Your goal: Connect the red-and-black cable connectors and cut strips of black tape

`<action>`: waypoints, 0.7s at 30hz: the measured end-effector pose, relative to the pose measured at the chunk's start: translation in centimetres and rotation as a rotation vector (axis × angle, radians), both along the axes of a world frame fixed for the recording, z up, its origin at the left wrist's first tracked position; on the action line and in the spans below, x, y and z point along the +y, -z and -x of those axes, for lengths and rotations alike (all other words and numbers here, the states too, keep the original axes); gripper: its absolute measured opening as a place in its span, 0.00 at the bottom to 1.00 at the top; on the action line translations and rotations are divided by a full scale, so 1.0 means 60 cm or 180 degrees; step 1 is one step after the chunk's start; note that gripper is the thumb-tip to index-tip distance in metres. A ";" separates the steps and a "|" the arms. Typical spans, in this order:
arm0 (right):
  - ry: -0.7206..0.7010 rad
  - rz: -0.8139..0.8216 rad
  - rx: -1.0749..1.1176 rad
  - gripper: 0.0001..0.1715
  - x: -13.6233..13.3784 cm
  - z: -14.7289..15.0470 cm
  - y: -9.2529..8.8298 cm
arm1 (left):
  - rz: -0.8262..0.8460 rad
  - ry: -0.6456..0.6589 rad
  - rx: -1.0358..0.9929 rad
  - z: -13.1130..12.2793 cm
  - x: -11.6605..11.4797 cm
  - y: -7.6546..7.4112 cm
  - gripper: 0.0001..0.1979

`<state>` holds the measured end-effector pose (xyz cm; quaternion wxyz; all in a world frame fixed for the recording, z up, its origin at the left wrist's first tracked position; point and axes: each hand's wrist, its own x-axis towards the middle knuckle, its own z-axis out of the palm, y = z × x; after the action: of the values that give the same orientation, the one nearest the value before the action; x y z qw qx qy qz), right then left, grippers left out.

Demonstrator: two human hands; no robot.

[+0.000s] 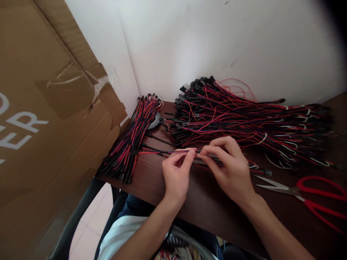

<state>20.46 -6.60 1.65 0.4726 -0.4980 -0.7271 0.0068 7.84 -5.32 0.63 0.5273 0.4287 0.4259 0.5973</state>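
My left hand (177,169) and my right hand (229,162) meet over the dark wooden table (168,187), fingertips pinched on a thin red-and-black wire lead (154,152) that runs off to the left. The right hand's fingers also close on a black connector piece of that lead. A neat bundle of red-and-black wires (130,141) lies at the table's left edge. A large loose heap of the same wires (244,119) with black connectors and white ties spreads behind my hands against the wall.
Red-handled scissors (306,196) lie open on the table at the right. A big cardboard box (46,108) leans at the left, close to the table edge. White walls (217,43) form a corner behind the table. A small round dark object (155,121) sits under the wires.
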 end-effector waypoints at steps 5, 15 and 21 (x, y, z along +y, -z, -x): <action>0.0050 0.0164 0.0139 0.05 -0.001 0.004 -0.001 | -0.0171 0.0014 0.0129 0.001 -0.001 0.001 0.05; 0.0098 0.0575 0.0928 0.05 -0.004 0.007 -0.006 | -0.0525 0.0071 0.0407 0.004 -0.004 -0.008 0.06; -0.0183 0.0787 0.0919 0.04 -0.002 -0.005 -0.012 | -0.0609 0.0132 0.0463 0.009 -0.004 -0.013 0.07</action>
<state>20.74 -6.70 2.35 0.5068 -0.5252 -0.6593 0.1809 7.28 -5.58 1.38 0.4638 0.5280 0.3952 0.5915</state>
